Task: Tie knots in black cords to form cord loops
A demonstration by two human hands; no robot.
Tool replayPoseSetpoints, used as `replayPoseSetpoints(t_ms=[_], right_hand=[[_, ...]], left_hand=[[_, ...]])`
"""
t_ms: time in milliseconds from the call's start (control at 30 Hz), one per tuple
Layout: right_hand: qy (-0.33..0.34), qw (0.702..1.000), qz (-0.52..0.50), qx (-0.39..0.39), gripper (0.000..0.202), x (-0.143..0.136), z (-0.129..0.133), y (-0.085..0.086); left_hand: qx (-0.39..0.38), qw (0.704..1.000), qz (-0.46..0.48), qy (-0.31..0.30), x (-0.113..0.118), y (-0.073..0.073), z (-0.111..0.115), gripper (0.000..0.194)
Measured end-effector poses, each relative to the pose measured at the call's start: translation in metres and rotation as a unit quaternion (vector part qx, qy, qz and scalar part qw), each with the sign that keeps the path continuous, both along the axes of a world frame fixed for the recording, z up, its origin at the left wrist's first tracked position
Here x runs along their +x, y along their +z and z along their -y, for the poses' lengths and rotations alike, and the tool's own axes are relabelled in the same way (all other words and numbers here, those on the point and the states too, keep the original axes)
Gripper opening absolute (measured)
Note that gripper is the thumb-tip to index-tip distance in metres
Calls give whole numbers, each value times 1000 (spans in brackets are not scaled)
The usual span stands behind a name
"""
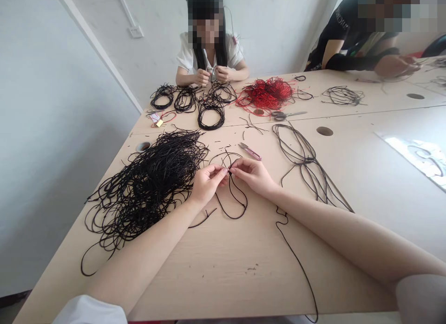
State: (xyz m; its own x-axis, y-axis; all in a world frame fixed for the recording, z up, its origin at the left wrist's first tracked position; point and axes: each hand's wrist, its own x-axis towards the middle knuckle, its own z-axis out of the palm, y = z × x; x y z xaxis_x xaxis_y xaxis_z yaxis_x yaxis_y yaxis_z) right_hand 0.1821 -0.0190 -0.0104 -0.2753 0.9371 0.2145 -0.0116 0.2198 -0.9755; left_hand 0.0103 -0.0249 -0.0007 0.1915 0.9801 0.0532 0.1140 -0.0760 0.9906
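Pinching a black cord (pixel 234 217) between thumbs and fingers, the left hand (pixel 208 181) and the right hand (pixel 255 176) are close together, each squeezing it near a little knot (pixel 230 172). I cannot tell if their tips touch each other. The knot is the middle of the clock, with twelve o'clock pointing away across the tan table (pixel 209 277). The cord makes a long loop toward six o'clock. Small snips (pixel 250 152) with a pinkish handle lie between one and two o'clock, near the right hand. A big messy heap of black cords (pixel 153 178) sits at nine o'clock. At three o'clock lies a bundle of cords (pixel 308 160), tied in its middle. A wiggly loose cord (pixel 296 255) runs toward five o'clock. Farther off, black rings of cord (pixel 211 104) lie between ten and twelve o'clock, a red and black tangle (pixel 270 93) at one o'clock, and dark scissors (pixel 279 116) near it. Just before twelve, a person in a white top (pixel 209 60) holds a cord in both hands. Another person, in dark clothes (pixel 339 27), is near two o'clock.
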Motion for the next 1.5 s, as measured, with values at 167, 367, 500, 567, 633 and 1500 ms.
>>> replayPoseSetpoints(t_ms=[167, 367, 500, 567, 633, 1500], right_hand=[[-8, 1000, 6, 3, 20, 0, -1, -5], [-20, 999, 30, 14, 19, 0, -3, -7], [-25, 999, 41, 13, 21, -1, -4, -8], [-26, 999, 44, 7, 22, 0, -4, -8], [-29, 999, 43, 2, 22, 0, -4, -8], [-23, 995, 91, 28, 20, -1, 4, 4]], left_hand=[[-4, 1000, -4, -6, 0, 0, 1, 25], [12, 999, -24, -23, 0, -1, 1, 25], [11, 999, -21, -46, -1, -1, 1, 21], [12, 998, -23, -54, -1, -2, 1, 20], [17, 998, -25, -59, -1, -2, 1, 20], [59, 994, -70, -55, -4, 4, 1, 23]])
